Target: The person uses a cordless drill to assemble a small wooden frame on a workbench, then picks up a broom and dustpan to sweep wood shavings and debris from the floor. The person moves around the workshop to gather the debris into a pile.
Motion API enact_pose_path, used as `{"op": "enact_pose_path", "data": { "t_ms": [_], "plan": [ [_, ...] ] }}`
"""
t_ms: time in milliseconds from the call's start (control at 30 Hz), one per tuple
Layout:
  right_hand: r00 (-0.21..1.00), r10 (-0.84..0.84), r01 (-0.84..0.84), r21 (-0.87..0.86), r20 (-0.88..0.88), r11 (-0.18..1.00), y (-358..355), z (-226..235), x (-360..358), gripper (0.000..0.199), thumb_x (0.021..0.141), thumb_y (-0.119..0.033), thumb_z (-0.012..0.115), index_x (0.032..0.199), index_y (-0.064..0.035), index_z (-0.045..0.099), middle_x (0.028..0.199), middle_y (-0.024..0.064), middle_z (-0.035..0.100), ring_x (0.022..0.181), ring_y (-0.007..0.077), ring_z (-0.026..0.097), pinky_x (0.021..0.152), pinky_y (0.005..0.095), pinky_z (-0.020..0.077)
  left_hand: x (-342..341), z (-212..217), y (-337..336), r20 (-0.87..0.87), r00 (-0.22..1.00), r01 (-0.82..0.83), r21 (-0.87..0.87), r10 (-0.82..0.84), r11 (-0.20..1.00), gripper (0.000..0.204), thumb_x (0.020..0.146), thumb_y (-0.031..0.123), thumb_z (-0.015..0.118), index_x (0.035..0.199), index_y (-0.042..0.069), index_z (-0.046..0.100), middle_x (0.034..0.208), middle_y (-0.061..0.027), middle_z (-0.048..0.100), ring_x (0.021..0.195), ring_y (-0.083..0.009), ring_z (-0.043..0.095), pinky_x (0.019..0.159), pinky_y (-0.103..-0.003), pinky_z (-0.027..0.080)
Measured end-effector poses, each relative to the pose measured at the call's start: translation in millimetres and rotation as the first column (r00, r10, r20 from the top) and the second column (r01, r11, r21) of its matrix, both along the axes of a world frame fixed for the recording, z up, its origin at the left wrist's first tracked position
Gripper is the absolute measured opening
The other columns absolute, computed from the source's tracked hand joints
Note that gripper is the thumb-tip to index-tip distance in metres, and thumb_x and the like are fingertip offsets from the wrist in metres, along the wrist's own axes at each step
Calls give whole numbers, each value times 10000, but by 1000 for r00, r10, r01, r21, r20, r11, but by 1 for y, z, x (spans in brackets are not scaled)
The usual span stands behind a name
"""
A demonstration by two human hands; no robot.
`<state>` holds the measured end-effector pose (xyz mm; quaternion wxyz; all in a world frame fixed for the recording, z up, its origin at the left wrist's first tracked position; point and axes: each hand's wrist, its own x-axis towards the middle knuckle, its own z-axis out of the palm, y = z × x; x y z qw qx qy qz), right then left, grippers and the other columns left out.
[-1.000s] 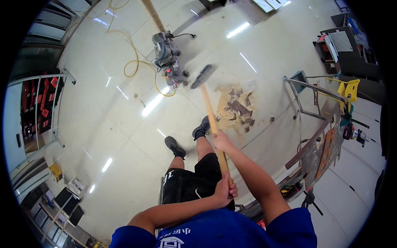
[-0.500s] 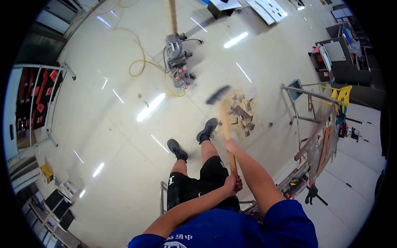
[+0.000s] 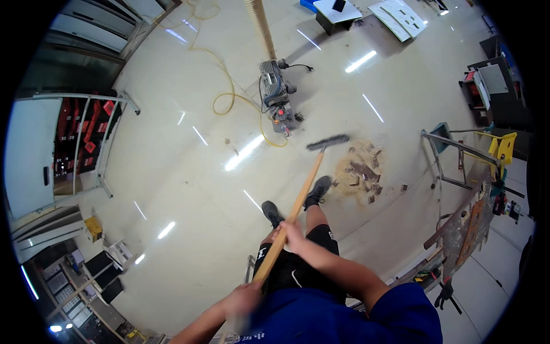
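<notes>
My right hand (image 3: 291,235) is closed round the middle of a broom's wooden handle (image 3: 302,198). Lower left, beside my body, my left hand (image 3: 243,299) wraps the handle's upper end, somewhat blurred. The handle slants away to the right, past my shoes. At its far end the dark bristle head (image 3: 328,142) is at floor level, just up and left of a pile of brown broken pieces and sawdust (image 3: 362,170). A small gap of floor shows between bristles and pile.
A grey motorised machine (image 3: 276,94) with a ribbed hose (image 3: 260,26) and yellow air line (image 3: 232,94) stands ahead. On the right are a metal-framed stand (image 3: 452,143) and a cluttered workbench (image 3: 467,229). A wheeled rack (image 3: 86,137) holds red items at left.
The broom handle has swung from nearly upright to a slant, its near end going left. My left hand has moved left and nearer my body, farther from my right. The view has shifted.
</notes>
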<state>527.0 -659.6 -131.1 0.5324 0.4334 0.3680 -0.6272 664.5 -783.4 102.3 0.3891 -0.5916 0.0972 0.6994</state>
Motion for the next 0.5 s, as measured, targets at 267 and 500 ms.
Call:
{"op": "enact_pose_path", "data": {
  "t_ms": [267, 500],
  "plan": [
    [946, 307, -315, -84, -100, 945, -169, 3, 131, 113, 837, -21, 501, 935, -39, 448, 730, 104, 523, 476, 197, 526, 407, 359, 460, 70, 55, -20, 73, 987, 163, -394, -146, 905, 331, 978, 246, 522, 682, 154, 404, 486, 38, 350, 347, -78, 326, 312, -235, 250],
    [831, 478, -535, -171, -286, 827, -351, -37, 105, 293, 860, -43, 491, 1121, -87, 364, 763, 115, 528, 423, 180, 492, 355, 347, 419, 68, -169, -189, -245, 849, -529, -383, 469, 757, 244, 984, 255, 481, 759, 171, 437, 495, 45, 393, 373, -73, 360, 332, -218, 314]
  ]
}}
